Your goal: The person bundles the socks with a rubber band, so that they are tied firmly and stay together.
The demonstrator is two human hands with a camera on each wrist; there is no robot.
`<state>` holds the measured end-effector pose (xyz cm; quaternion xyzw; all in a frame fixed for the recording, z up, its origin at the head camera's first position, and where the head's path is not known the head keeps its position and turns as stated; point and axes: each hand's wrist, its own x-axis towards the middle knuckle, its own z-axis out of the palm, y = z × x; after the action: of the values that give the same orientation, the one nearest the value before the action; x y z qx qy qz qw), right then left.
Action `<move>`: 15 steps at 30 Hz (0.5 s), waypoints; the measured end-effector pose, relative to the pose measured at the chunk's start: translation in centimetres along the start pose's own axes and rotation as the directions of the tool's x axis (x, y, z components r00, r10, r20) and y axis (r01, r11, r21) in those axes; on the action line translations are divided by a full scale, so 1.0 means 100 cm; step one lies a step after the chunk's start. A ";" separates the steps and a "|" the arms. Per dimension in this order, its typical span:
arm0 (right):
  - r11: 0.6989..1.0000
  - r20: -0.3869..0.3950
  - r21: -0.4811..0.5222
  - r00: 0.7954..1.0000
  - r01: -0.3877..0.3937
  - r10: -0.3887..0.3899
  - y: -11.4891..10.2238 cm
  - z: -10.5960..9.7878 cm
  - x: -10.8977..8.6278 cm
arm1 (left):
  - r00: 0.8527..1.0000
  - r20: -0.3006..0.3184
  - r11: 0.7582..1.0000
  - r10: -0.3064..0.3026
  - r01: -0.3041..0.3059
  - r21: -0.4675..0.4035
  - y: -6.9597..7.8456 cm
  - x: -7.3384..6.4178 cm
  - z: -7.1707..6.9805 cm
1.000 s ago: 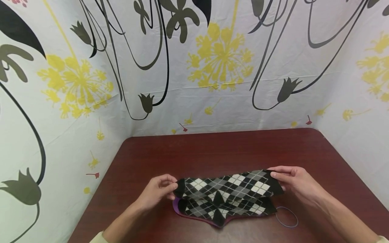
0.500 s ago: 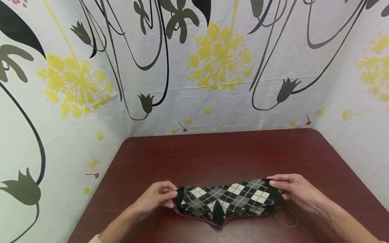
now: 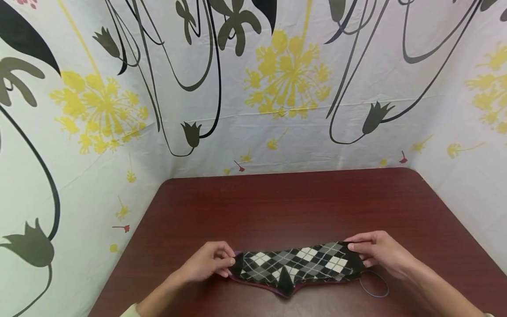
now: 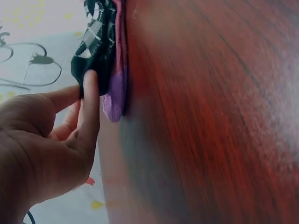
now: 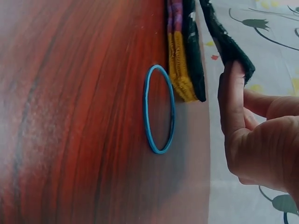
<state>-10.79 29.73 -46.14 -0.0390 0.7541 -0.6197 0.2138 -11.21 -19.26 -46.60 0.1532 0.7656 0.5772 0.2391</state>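
"Where is the argyle sock (image 3: 301, 262) held?"
"Over stacked socks (image 5: 179, 58) on the worktop (image 3: 293, 207); its ends are pinched by the fingers (image 4: 91, 102) of the left hand (image 3: 207, 263) and right hand (image 3: 382, 254)."

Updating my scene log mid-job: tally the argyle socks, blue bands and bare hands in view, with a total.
Argyle socks: 2
Blue band: 1
Bare hands: 2
Total: 5
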 end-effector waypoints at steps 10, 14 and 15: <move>0.990 -0.064 -0.129 0.996 0.049 -0.057 0.002 0.009 0.005 | 0.995 -0.092 0.972 0.041 -0.019 0.235 0.001 0.004 0.007; 0.974 -0.093 -0.216 0.992 0.067 -0.089 -0.001 0.012 0.006 | 0.993 -0.110 0.963 0.032 -0.001 0.271 0.002 0.003 0.009; 0.970 -0.104 -0.234 0.990 0.070 -0.096 -0.001 0.014 0.006 | 0.993 -0.113 0.961 0.029 0.004 0.278 0.003 0.003 0.009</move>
<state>-10.89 28.24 -46.39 -0.0593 0.8295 -0.5379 0.1380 -10.98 -18.28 -46.58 0.1563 0.8506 0.4735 0.1669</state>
